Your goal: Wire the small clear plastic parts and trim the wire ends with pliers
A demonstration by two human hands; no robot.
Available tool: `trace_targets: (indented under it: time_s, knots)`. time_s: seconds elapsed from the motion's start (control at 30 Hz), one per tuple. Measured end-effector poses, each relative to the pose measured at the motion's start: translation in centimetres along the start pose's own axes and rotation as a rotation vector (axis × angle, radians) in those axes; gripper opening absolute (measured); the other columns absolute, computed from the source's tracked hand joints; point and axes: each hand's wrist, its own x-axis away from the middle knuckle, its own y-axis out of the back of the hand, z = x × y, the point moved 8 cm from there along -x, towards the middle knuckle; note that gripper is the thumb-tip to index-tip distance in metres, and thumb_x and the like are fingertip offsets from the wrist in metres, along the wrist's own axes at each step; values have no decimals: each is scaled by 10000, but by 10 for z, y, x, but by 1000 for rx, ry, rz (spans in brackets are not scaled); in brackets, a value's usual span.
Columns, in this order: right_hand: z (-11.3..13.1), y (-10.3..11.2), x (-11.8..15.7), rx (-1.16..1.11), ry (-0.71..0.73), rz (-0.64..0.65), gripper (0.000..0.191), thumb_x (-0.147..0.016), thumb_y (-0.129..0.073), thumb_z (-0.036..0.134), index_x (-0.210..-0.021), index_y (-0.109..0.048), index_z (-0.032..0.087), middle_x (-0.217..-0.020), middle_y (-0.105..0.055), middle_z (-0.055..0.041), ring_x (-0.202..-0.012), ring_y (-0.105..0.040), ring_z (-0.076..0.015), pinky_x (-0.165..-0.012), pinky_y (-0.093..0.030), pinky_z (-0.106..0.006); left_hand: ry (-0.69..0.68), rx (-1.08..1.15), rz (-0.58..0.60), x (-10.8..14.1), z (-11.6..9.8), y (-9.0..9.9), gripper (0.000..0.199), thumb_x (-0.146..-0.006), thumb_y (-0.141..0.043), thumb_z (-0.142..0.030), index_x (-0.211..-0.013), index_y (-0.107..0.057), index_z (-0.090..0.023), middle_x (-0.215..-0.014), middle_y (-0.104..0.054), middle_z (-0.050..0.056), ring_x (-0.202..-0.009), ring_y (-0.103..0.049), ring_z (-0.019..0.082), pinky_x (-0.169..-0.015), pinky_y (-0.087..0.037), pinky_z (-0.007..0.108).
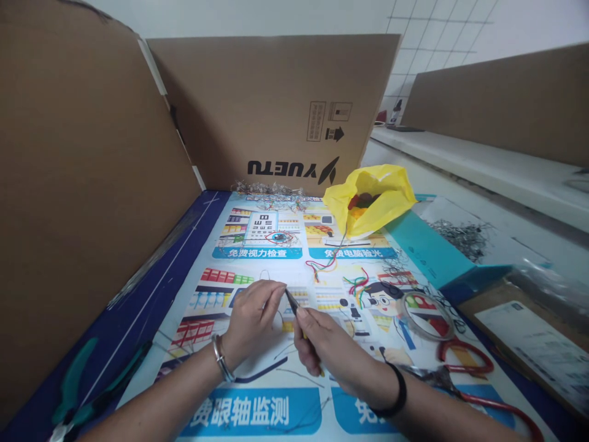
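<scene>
My left hand point(254, 312) is pinched closed above the printed poster sheet, with a silver bangle on the wrist. A thin wire appears to run from its fingertips, looping faintly above and below; most of it is hidden or too fine to see. My right hand point(327, 345) is wrapped round needle-nose pliers point(291, 301), a dark tapered tool with bits of yellow handle showing. The jaw tip touches or nearly touches my left fingertips. Red, green and yellow threads point(358, 287) lie beyond my right hand, and more coloured strands point(322, 267) trail from the yellow bag point(391, 184).
Red-handled scissors point(467, 362) and a clear round spool point(427, 316) lie at right. Teal-handled cutters point(76, 383) are at lower left. Cardboard panels point(271, 92) wall the back and left. Tangled wire point(462, 239) sits near a blue box flap point(437, 248).
</scene>
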Motion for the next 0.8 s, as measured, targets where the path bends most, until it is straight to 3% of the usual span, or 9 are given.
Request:
trace_targets:
  time_s: [0.27,0.6,0.8]
  knots:
    - [-5,4,-3,53,-56,-16,430,-807,-374,607,-681,-378,196,-523,-358,70,-379,-302,-42,-328,-242,-169,56,16,65,-5,-1,2,229,-868,-405,-246,-756,-594,-185,-700,-641,20,-664,-578,133,-636,-428,237]
    - [7,17,-5,543,179,-65,387,-882,-294,494,-650,-374,194,-563,-400,29,-517,-349,-91,-478,-264,-224,271,240,190,-5,6,-4,308,-876,-376,-304,-662,-555,-172,-611,-581,-5,-597,-541,117,-594,-396,224]
    - [17,18,-3,700,268,-100,320,-889,-317,397,-645,-352,193,-593,-396,29,-559,-344,-99,-516,-256,-233,359,377,234,-6,11,-9,302,-876,-381,-319,-664,-535,-167,-584,-559,-17,-576,-534,109,-593,-403,224]
